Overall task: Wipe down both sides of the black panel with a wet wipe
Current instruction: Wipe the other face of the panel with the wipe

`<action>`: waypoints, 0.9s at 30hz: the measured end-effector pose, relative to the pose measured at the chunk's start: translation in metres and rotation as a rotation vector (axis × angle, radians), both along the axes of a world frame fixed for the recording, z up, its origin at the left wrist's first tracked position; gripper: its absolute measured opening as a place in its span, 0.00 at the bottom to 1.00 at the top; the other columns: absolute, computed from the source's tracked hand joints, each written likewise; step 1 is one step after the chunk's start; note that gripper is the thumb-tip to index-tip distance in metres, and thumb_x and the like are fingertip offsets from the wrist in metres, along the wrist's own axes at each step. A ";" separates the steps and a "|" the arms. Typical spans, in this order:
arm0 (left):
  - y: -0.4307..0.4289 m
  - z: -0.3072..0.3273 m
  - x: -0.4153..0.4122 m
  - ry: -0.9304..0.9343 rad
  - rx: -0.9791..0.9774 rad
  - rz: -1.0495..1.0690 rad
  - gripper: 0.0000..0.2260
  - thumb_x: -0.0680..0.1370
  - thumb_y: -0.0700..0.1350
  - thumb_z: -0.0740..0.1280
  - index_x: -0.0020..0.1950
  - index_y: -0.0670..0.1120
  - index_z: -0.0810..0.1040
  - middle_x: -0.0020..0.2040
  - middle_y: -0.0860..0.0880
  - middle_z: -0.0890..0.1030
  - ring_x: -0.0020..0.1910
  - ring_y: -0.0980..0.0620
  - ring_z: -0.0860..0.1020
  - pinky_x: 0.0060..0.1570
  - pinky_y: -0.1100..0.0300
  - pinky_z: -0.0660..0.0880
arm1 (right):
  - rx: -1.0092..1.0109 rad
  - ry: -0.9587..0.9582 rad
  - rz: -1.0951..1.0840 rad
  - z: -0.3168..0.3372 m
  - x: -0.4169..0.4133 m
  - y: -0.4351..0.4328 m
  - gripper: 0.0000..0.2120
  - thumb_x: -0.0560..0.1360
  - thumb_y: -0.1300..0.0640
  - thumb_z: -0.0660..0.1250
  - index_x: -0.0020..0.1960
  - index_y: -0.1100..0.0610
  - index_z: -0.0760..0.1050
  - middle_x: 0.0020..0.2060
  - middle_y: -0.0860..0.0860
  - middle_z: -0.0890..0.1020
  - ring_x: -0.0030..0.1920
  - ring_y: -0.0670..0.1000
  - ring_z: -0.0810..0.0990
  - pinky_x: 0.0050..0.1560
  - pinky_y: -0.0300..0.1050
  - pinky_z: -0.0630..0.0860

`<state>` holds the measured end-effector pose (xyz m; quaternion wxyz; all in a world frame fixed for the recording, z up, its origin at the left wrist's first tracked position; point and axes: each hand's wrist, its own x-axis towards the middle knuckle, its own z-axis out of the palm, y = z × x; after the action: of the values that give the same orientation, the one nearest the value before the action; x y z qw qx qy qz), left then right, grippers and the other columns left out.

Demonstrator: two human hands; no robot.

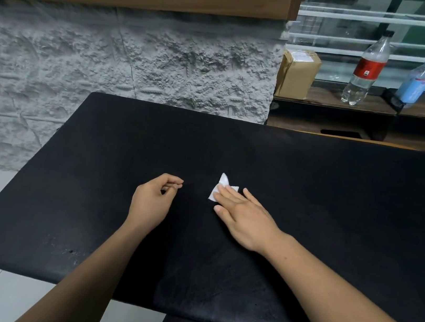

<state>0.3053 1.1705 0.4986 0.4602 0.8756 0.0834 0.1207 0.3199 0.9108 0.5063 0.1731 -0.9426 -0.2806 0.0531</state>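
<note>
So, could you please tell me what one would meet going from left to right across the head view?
Left hand → wet wipe → cardboard box → red-labelled bottle → blue bottle.

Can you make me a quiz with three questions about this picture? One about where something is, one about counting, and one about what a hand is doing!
1. Where is the wet wipe?
A. On the floor. B. On the black panel, under the fingers of the right hand. C. In a bucket.

2. How many bottles stand on the shelf at the back?
A. One. B. Two. C. Five.

3. How are the right hand's fingers?
A. Straight, pressing the wet wipe. B. In a fist. C. Round a cup.

Answers: 1 B, the white wet wipe pokes out from under the fingers. 2 B, one has a red label and one a blue label. 3 A, they lie flat on the wet wipe.
</note>
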 end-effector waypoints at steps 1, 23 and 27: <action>0.000 0.000 0.000 0.001 -0.002 0.001 0.11 0.82 0.47 0.66 0.53 0.63 0.83 0.50 0.68 0.84 0.48 0.66 0.81 0.42 0.66 0.74 | 0.008 -0.003 -0.023 0.000 0.003 -0.005 0.25 0.88 0.43 0.47 0.84 0.46 0.59 0.83 0.40 0.55 0.82 0.38 0.48 0.83 0.47 0.42; 0.000 -0.001 0.000 -0.016 0.011 -0.025 0.12 0.81 0.44 0.67 0.53 0.62 0.84 0.50 0.68 0.84 0.52 0.68 0.81 0.51 0.66 0.76 | -0.088 -0.029 -0.085 -0.005 0.003 0.070 0.41 0.83 0.30 0.40 0.85 0.57 0.51 0.85 0.52 0.51 0.84 0.48 0.42 0.84 0.51 0.42; 0.000 0.000 0.000 -0.001 -0.004 -0.023 0.12 0.81 0.44 0.67 0.53 0.62 0.84 0.51 0.68 0.84 0.52 0.68 0.81 0.52 0.64 0.77 | -0.001 -0.020 0.040 -0.005 0.010 0.061 0.35 0.84 0.32 0.43 0.84 0.52 0.57 0.85 0.47 0.53 0.83 0.42 0.43 0.83 0.49 0.38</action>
<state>0.3056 1.1708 0.4985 0.4634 0.8755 0.0731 0.1158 0.3295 0.9715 0.5016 0.1687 -0.9374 -0.3009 0.0472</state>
